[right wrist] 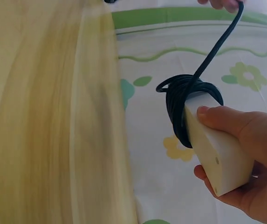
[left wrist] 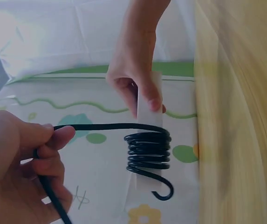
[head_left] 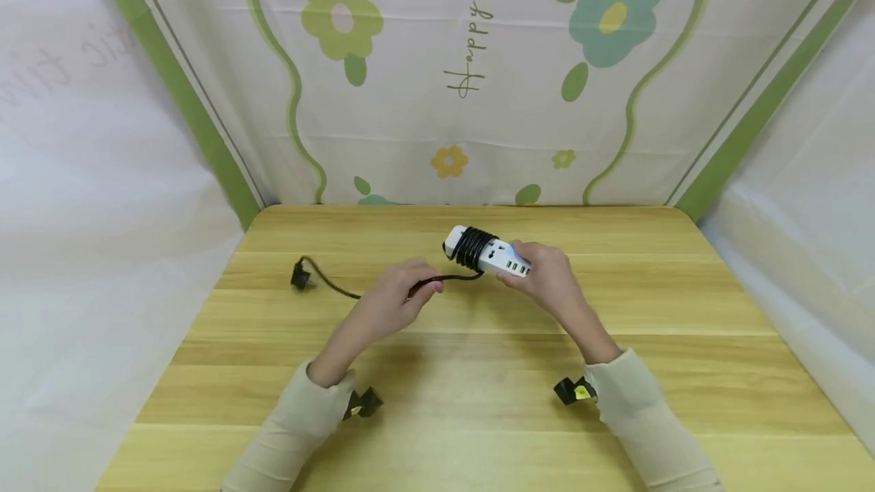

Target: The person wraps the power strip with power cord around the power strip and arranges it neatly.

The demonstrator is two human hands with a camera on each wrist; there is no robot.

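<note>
A white power strip (head_left: 494,254) with sockets and several USB ports is held above the table by my right hand (head_left: 547,273), which grips its right end. Its black cord (left wrist: 148,148) is wound in several loops around the other end. From the coil, a stretch of cord runs taut to my left hand (head_left: 398,296), which pinches it between thumb and fingers. Past that hand the loose cord trails left to a black plug (head_left: 301,277). The right wrist view shows the strip's plain back, the coil (right wrist: 177,107) and fingertips of the left hand at the top edge.
Under both hands lies a wooden table (head_left: 472,416). A white curtain (head_left: 410,112) with flowers hangs behind its far edge, and white sheets (head_left: 102,234) stand at the sides. Each sleeve cuff carries a small black wrist camera (head_left: 574,390).
</note>
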